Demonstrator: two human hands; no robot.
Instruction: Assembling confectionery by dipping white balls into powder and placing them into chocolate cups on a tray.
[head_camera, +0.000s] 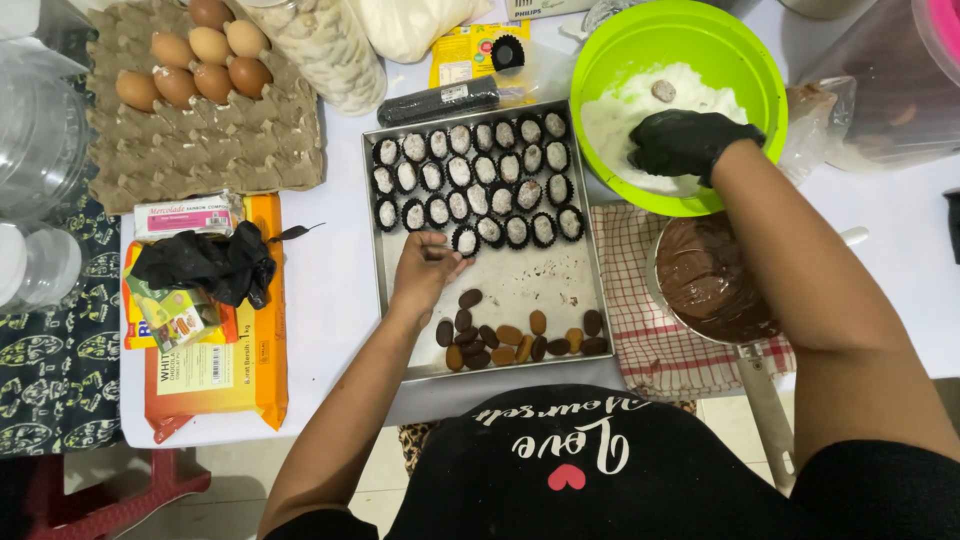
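Head view, gloved right hand (690, 143) in green bowl (745, 60), left hand (425, 270) on tray (520, 275)

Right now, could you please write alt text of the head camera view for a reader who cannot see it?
The right hand, in a black glove, rests in white powder inside a green bowl, while the bare left hand places a paper cup on a metal tray of coated sweets. Brown almonds lie at the tray's near end, beside a pan of chocolate mixture.
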